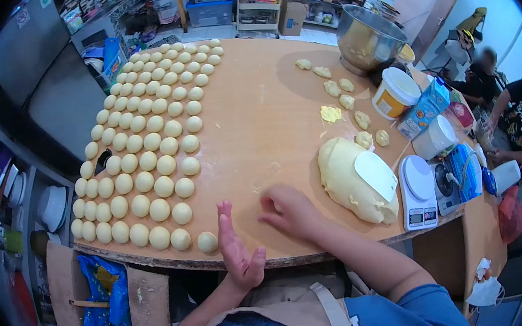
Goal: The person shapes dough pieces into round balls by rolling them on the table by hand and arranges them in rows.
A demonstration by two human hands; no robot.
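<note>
My left hand (239,254) is raised at the table's front edge, fingers stretched upward, thumb apart and the palm empty. It is just right of the nearest dough ball (207,242). My right hand (288,211) is curled low over the table, fingers bent and thumb tucked in; whatever is under it, if anything, is hidden. Rows of round, pale dough balls (141,206) cover the left side. To the right of my right hand rests a large mass of dough (345,176) with a white scraper (376,177) lying on it. Small irregular dough pieces (332,88) lie behind it.
A kitchen scale (418,191) stands at the right front edge. Behind it are a white tub (434,137), a lidded bucket (396,93) and a steel mixing bowl (370,37). A small dark object (103,160) sits among the balls. Another person (520,116) is at the right.
</note>
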